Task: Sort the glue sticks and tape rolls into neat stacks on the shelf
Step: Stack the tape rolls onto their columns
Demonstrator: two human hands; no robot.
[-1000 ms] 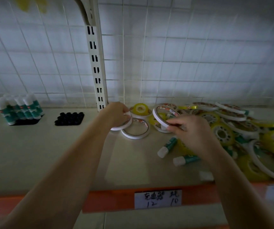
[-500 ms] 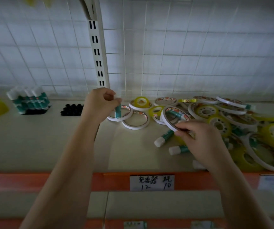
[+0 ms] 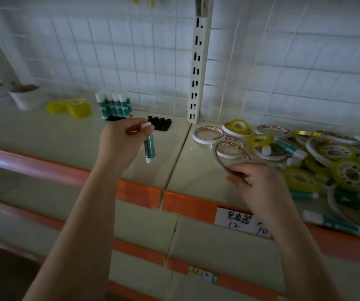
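Far left, near the back edge of the shelf (image 3: 44, 135), sit two white pots (image 3: 23, 97). Next to them lie yellow tape rolls (image 3: 71, 107). Then comes a neat row of glue sticks (image 3: 113, 105) standing up by the back edge, with a black holder (image 3: 160, 123) just beside them.

The left hand (image 3: 120, 144) is above the shelf, in front of that row. Its fingers are curled, and the fingertips (image 3: 147, 128) pinch the white cap of one glue stick (image 3: 149, 148), which hangs down. It is held only at the top, so it could slip and drop, or bump the row and knock the sticks over when it is set down.

The right hand (image 3: 253, 181) is near the front edge of the shelf. Its fingers are bent and pinch the rim of a thin white tape ring (image 3: 229, 157), tipped up on its side. A thin ring held by its edge could twist loose and roll off the front.

At the right lies a messy pile (image 3: 326, 166) of tape rolls and glue sticks, not sorted yet.
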